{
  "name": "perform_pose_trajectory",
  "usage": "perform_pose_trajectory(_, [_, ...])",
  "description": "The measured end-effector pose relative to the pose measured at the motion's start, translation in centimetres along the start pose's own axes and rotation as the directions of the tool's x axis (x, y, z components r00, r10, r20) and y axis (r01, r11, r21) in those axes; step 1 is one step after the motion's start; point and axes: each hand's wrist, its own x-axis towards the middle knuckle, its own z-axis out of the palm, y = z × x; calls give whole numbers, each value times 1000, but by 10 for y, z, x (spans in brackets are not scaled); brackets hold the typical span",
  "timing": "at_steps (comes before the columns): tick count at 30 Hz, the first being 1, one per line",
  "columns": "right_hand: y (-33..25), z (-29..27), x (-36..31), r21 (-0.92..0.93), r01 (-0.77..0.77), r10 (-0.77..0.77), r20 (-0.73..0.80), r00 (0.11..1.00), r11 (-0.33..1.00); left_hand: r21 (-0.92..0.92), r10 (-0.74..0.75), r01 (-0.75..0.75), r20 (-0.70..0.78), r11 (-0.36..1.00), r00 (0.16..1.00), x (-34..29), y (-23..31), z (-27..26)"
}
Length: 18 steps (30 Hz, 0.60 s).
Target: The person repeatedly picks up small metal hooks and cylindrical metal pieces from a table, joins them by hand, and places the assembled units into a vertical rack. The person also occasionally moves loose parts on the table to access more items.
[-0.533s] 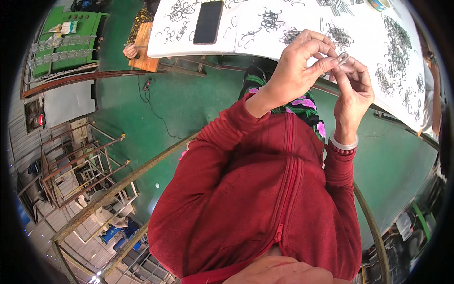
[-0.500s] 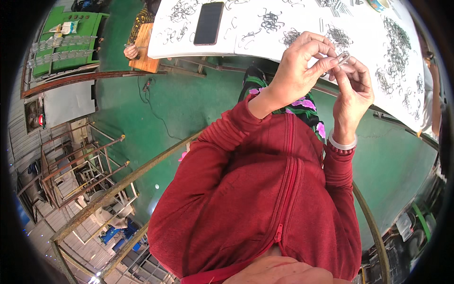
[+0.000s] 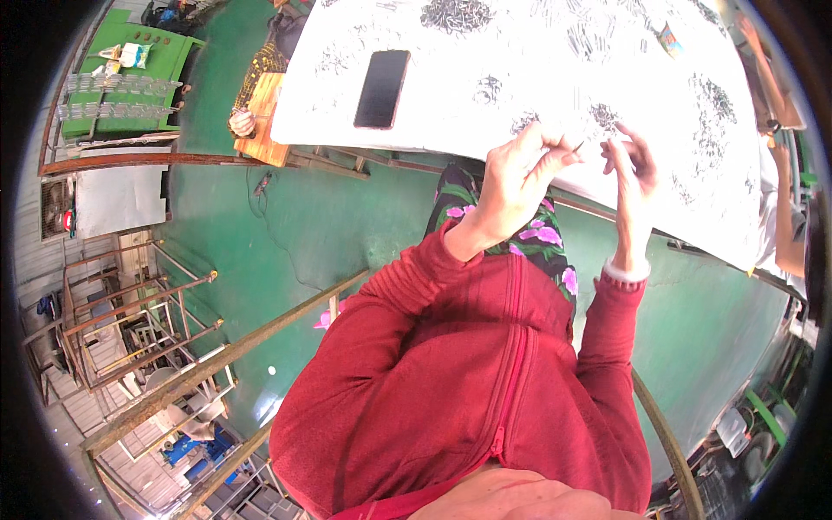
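Over the near edge of the white-covered table, my left hand is closed in a pinch. A small thin piece shows at its thumb and fingertips, too small and washed out to name. A short gap to the right, my right hand is raised with its fingers apart, and nothing shows in them. Just beyond my fingers lies a pile of small dark bent wire pieces. Another small wire pile lies beyond my left hand.
A black phone lies on the white table cover. Larger dark wire piles and a colourful packet are farther back. A co-worker's hand rests by a wooden board at left; other people's arms show at right.
My hands were together around a small, long metal loop; now they are apart and the loop no longer shows clearly. The view has shifted, so the table's contents appear lower.
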Motion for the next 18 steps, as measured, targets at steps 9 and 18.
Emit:
perform_pose_trajectory(9, [159,38,122,-716,540,-482,318,817,443,10,-93,93,109,996,990,-23,-3,-10])
perform_pose_trajectory(18, [60,35,122,-621,218,42,376,926,753,25,-57,54,115,998,992,-25,-8,-9])
